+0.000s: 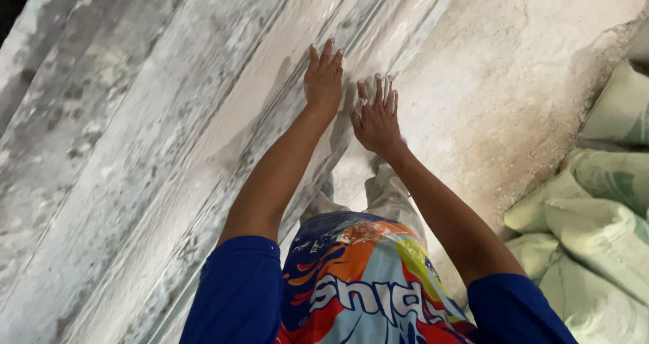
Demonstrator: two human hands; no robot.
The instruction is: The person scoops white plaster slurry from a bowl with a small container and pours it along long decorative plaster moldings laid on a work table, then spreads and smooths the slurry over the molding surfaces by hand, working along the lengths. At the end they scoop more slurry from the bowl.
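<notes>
**Two open hands on a long plaster moulding**

The left hand (pixel 323 80) lies flat on the long white moulding (pixel 223 148), fingers spread and straight; its grip is fully open and holds nothing. The right hand (pixel 376 117) sits just beside it, a little nearer the body, fingers likewise splayed and pressed against the moulding's stepped edge, grip open and empty.

The moulding runs on a diagonal, from the lower left near the person's hip up to the upper right, and its long axis passes under both palms. It lies directly beneath the hands and stretches well past them both ways. The left hand reaches further along it; the right hand is closer to its right-hand edge, where the dusty concrete floor (pixel 514 66) begins.

Counted: one moulding piece with several parallel ridges, two hands, and at least four pale green sacks (pixel 595 215) piled at the right, well apart from the hands.
</notes>
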